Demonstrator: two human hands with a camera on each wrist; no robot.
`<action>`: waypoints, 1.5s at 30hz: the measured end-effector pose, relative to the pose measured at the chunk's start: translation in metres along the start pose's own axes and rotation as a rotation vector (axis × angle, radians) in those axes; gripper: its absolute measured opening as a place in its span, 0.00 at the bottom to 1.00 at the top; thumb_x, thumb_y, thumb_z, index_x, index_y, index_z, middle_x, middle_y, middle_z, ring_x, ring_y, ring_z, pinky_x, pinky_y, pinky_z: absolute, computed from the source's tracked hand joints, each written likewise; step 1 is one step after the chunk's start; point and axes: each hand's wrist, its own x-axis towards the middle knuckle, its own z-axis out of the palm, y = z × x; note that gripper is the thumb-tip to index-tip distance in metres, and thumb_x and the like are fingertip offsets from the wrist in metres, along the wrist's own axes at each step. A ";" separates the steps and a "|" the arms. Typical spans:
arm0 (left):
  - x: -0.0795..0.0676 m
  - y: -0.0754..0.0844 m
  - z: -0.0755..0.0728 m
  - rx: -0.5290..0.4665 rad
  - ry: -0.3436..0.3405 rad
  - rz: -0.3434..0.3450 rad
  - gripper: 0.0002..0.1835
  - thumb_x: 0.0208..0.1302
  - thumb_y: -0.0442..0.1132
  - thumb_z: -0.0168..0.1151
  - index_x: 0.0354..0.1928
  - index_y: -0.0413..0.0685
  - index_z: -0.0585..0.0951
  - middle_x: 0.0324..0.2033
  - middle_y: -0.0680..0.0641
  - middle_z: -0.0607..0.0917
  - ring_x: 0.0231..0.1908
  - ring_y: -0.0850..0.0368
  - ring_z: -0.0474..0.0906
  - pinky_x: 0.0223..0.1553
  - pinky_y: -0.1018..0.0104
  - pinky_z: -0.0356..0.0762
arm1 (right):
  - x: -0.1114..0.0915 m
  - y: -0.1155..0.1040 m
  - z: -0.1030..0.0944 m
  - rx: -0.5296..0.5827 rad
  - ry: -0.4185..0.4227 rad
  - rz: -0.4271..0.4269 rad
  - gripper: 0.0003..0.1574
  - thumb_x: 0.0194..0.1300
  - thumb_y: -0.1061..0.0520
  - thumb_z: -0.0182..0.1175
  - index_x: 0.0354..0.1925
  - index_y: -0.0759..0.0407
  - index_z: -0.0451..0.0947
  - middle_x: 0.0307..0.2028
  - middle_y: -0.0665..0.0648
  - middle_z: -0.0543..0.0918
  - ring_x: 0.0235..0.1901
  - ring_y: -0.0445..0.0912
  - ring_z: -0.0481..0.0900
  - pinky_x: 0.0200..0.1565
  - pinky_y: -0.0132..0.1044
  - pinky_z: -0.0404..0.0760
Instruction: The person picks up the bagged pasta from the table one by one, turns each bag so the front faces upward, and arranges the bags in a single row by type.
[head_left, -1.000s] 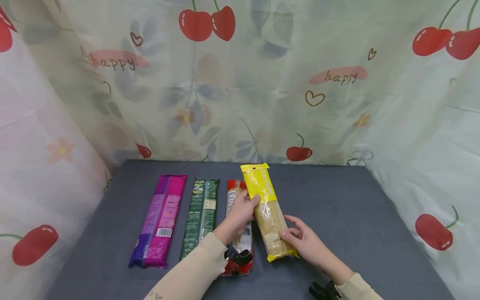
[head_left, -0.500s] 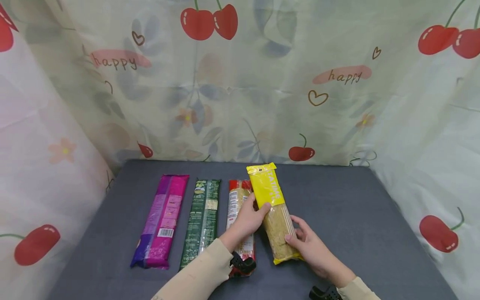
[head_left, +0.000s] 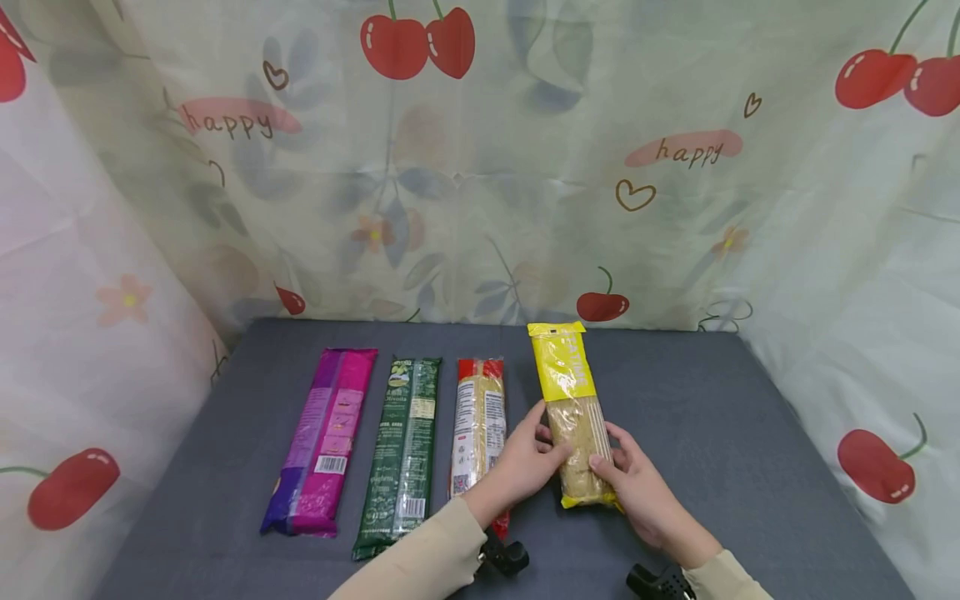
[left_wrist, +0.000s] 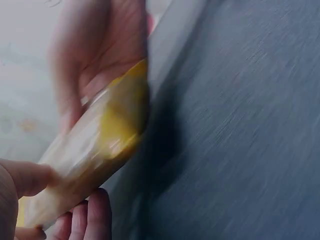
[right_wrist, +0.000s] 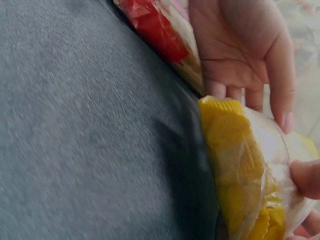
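Note:
A yellow-topped pasta pack [head_left: 573, 425], its long straw-coloured strands showing through clear film, is held between both hands right of the table's middle. My left hand [head_left: 525, 458] pinches its left edge around mid-length, thumb on top and fingers beneath. Lower down on the right edge, my right hand [head_left: 645, 496] grips it the same way. The left wrist view is blurred, but the pack [left_wrist: 75, 160] appears there with a dark shadow under it. In the right wrist view, the pack's crimped yellow end [right_wrist: 240, 165] sits close over the cloth.
Left of the hands lie a red-ended pasta pack [head_left: 480, 417], partly behind my left arm, a green spaghetti pack [head_left: 397, 454] and a purple-pink pack [head_left: 322, 442]. They rest side by side on the dark grey tablecloth [head_left: 712, 433]. Cherry-printed curtains [head_left: 465, 208] enclose the table.
The yellow-topped pack has moved right and turned slightly straighter. My left hand has slid from its upper part down toward the middle, uncovering more of the red-ended pack.

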 end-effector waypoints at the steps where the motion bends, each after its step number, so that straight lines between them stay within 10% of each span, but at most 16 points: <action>1: 0.000 -0.002 0.005 -0.001 -0.003 -0.001 0.40 0.65 0.42 0.64 0.75 0.58 0.55 0.38 0.48 0.75 0.33 0.59 0.78 0.32 0.65 0.79 | 0.000 0.000 -0.003 -0.003 0.010 -0.001 0.41 0.73 0.55 0.54 0.74 0.47 0.45 0.57 0.66 0.72 0.47 0.54 0.80 0.46 0.46 0.79; 22: 0.014 0.003 0.080 -0.134 -0.086 -0.126 0.33 0.61 0.38 0.67 0.68 0.55 0.67 0.59 0.54 0.73 0.49 0.61 0.76 0.42 0.66 0.78 | 0.027 -0.009 -0.073 -0.141 0.130 0.048 0.44 0.75 0.51 0.49 0.76 0.58 0.38 0.59 0.71 0.66 0.48 0.53 0.77 0.45 0.42 0.79; 34: 0.015 0.003 0.082 -0.205 -0.261 -0.183 0.32 0.64 0.36 0.62 0.70 0.50 0.66 0.65 0.49 0.70 0.62 0.54 0.70 0.57 0.63 0.71 | 0.035 -0.011 -0.087 -0.347 0.165 0.043 0.42 0.75 0.49 0.49 0.75 0.63 0.42 0.58 0.75 0.67 0.44 0.55 0.78 0.40 0.44 0.80; 45: 0.007 0.006 0.067 -0.183 -0.233 -0.170 0.21 0.66 0.35 0.62 0.61 0.52 0.77 0.56 0.52 0.78 0.54 0.55 0.77 0.48 0.58 0.78 | 0.029 -0.011 -0.078 -0.604 0.347 -0.080 0.43 0.71 0.44 0.52 0.71 0.69 0.52 0.57 0.74 0.71 0.52 0.62 0.74 0.48 0.53 0.76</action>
